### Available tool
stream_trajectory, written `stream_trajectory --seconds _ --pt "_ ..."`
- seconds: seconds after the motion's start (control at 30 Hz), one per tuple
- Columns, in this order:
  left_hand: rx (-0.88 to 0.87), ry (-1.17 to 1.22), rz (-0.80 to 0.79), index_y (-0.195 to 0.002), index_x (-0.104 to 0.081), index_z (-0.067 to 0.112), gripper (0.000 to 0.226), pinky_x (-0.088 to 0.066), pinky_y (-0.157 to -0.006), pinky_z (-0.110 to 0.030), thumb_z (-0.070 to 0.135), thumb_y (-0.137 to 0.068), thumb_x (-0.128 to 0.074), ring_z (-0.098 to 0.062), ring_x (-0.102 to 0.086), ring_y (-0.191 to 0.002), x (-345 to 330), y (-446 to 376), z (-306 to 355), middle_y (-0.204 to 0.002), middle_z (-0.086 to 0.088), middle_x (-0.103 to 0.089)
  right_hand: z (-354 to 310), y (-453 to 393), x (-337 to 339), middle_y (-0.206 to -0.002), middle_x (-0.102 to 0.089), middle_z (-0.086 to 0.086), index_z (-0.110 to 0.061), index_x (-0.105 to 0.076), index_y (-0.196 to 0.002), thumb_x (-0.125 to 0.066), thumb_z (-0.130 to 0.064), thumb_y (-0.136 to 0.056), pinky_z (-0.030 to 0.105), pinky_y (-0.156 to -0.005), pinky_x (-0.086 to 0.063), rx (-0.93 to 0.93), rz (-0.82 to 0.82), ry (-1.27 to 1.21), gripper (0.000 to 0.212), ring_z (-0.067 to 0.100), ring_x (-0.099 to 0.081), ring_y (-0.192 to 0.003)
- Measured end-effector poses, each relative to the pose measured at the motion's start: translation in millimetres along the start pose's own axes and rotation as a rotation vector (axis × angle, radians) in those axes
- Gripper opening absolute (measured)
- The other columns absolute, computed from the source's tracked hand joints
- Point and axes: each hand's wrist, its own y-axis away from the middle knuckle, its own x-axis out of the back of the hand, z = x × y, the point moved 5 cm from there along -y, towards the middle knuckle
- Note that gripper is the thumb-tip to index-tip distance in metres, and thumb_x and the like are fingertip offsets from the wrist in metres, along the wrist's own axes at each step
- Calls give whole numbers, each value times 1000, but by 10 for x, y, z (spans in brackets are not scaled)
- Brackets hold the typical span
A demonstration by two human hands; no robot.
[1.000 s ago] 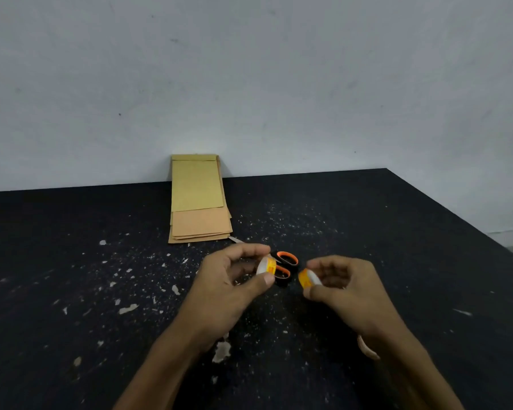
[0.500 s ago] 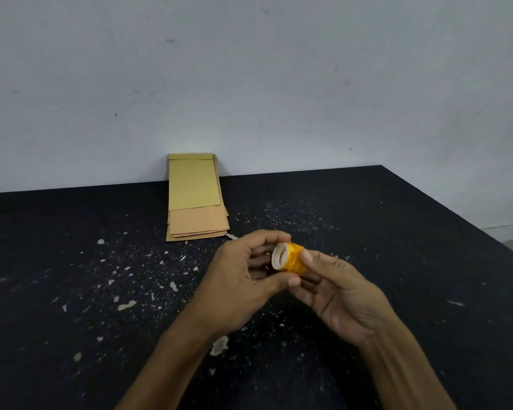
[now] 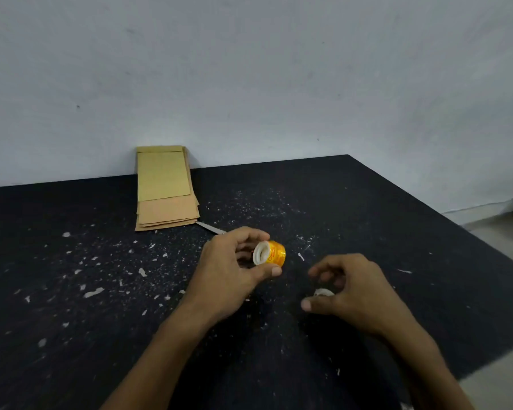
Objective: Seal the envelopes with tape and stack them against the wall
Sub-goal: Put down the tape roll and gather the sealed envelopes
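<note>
My left hand [image 3: 228,270] grips a small stack of yellow tape rolls [image 3: 274,253] with a white core, thumb below and fingers above, just over the black table [image 3: 71,321]. My right hand [image 3: 353,294] hovers to its lower right, apart from the rolls, with loosely curled fingers that pinch nothing. A small white piece [image 3: 323,292] shows under those fingers. A stack of brown envelopes [image 3: 165,187] lies at the back, its far end against the wall [image 3: 249,84].
A scissor blade tip [image 3: 211,227] pokes out between the envelopes and my left hand; the handles are hidden behind that hand. White paper scraps [image 3: 94,292] litter the table's left and middle. The table's right edge [image 3: 444,223] drops to the floor.
My hands brought two tape rolls together into one stack. My right hand then let go and drew back to the lower right, leaving the stack in my left hand.
</note>
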Motion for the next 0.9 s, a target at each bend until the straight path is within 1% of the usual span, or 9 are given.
stream_trajectory --seconds 0.13,0.27,0.37,0.47,0.53,0.67,0.73,0.8,0.9 --pt "3 -23 -2 -108 -68 25 47 -58 -87 -28 13 -69 -89 -2 -69 -95 -80 62 -27 -102 9 -73 155 57 -50 -103 -66 -15 -38 -66 -103 -92 -31 -65 36 -87 -57 -72 -7 119 46 5 -63 -93" --pt "14 -19 1 -108 -68 26 47 -58 -87 -29 12 -69 -89 -2 -69 -94 -87 97 -51 -101 9 -73 169 67 -77 -98 -68 -14 -34 -66 -112 -84 -19 -78 19 -78 -54 -23 -21 14 41 2 -66 -85" --pt "2 17 2 -112 -68 26 50 -58 -88 -33 10 -70 -88 -5 -69 -97 -69 97 -32 -105 9 -73 88 66 -110 -98 -75 1 -20 -71 -113 -79 -8 -82 21 -72 -57 4 -28 -451 35 10 -72 -85" --pt "-29 38 -35 -120 -66 27 54 -57 -91 -32 7 -73 -85 -4 -68 -101 -49 96 37 -108 9 -73 -71 50 -233 -107 -74 21 -2 -71 -113 -72 0 -78 30 -76 -62 -52 -181 -1132 35 24 -73 -89" --pt "-38 61 -72 -122 -67 27 53 -56 -94 -33 6 -76 -83 -5 -68 -104 -36 91 63 -111 9 -73 -155 30 -302 -110 -72 24 2 -69 -115 -68 -4 -77 30 -74 -62 -68 -262 -1346 39 25 -73 -89" --pt "-24 58 -136 -119 -68 30 50 -55 -96 -38 9 -76 -83 -7 -67 -107 31 54 56 -113 12 -72 -228 -21 -405 -114 -71 24 1 -70 -117 -78 -11 -72 31 -70 -62 -87 -319 -1429 48 24 -74 -86" --pt "-21 69 -145 -118 -69 29 47 -56 -95 -38 10 -76 -83 -7 -68 -106 92 21 41 -111 12 -72 -264 -63 -461 -116 -70 25 0 -72 -115 -96 -18 -56 33 -71 -62 -79 -367 -1447 65 26 -74 -90" --pt "-25 88 -149 -116 -68 27 44 -56 -94 -37 11 -78 -82 -8 -68 -105 107 -8 44 -109 10 -73 -304 -89 -485 -117 -69 26 3 -72 -114 -101 -21 -46 32 -72 -62 -72 -372 -1500 78 27 -74 -93" --pt "-38 105 -123 -116 -67 25 41 -57 -93 -35 11 -80 -80 -8 -69 -103 140 -96 34 -107 8 -73 -400 -167 -498 -117 -68 28 8 -72 -110 -84 -11 -70 33 -76 -63 -118 -319 -1583 46 27 -73 -93"
